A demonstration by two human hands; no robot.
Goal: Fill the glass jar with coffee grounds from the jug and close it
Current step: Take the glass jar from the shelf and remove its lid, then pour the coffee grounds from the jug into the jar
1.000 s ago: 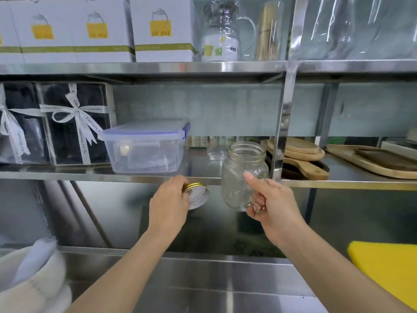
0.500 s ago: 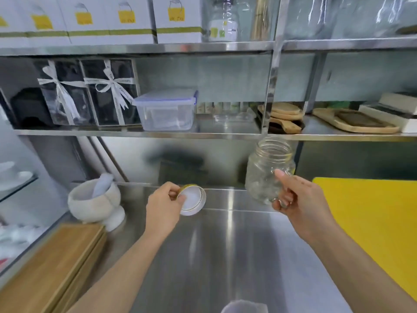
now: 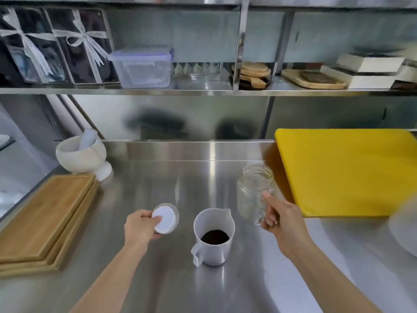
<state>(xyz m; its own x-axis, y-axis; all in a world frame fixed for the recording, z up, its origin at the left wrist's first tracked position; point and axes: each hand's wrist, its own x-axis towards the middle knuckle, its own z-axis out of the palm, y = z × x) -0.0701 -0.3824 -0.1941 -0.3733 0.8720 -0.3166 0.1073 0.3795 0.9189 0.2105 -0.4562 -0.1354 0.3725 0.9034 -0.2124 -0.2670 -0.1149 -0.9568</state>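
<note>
Both hands are occupied, left hand (image 3: 141, 229) pinching the lid (image 3: 165, 218), right hand (image 3: 283, 221) gripping the empty glass jar (image 3: 253, 190) beside the jug (image 3: 213, 237), evidently readying filling.

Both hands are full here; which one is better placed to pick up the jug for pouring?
Probably the left hand: its lid is quick to drop, and the jug handle points toward it. The right hand holds the jar.

Left hand (image 3: 141, 229) pinches the lid (image 3: 165, 218); right hand (image 3: 282, 219) grips the jar (image 3: 253, 188) handle

Bright, glary steel; seemingly motion-blurred edges
</note>
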